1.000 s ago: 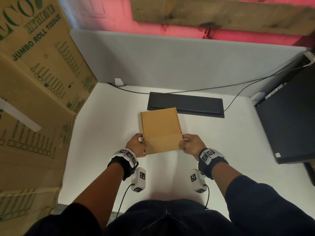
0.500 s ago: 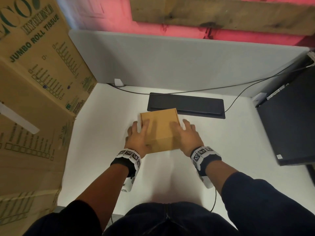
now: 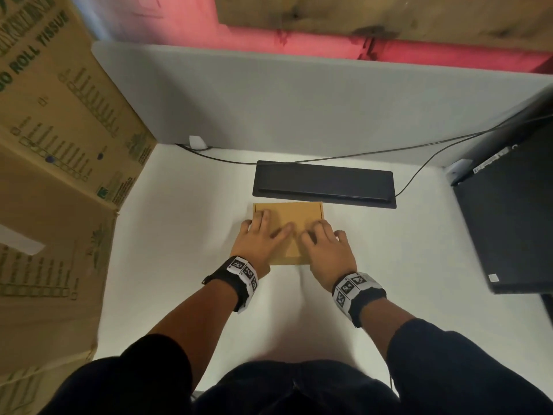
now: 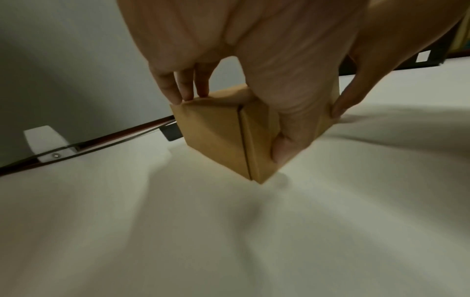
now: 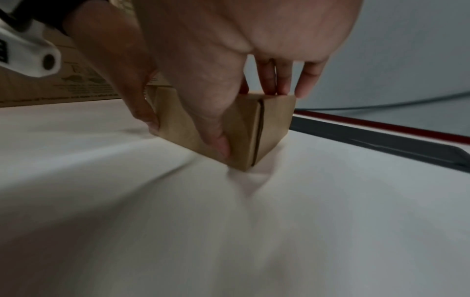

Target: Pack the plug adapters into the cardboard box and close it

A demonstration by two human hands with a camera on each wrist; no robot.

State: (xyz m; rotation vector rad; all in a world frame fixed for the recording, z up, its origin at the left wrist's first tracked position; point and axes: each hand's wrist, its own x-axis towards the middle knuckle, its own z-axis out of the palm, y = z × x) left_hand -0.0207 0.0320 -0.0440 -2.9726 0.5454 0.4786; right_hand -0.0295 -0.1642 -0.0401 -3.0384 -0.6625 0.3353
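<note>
The small brown cardboard box (image 3: 288, 213) stands with its lid down on the white table (image 3: 179, 265), just in front of a black panel. My left hand (image 3: 259, 241) lies flat on the lid's left half and my right hand (image 3: 326, 247) on its right half, fingers stretched out. In the left wrist view the left thumb (image 4: 281, 149) presses the front face of the box (image 4: 216, 140) while the fingers touch the top edge. The right wrist view shows the same on the box (image 5: 276, 120), with the right thumb (image 5: 220, 143) on the front. No plug adapters are in sight.
A long black panel (image 3: 324, 184) lies right behind the box, with a thin cable (image 3: 419, 148) running along the grey partition (image 3: 299, 109). Large printed cartons (image 3: 59, 151) wall off the left side. A black case (image 3: 514, 223) stands at the right.
Both hands have left the box's near corners and moved up onto the lid. The front flap is now down and the box sits a little farther from me.
</note>
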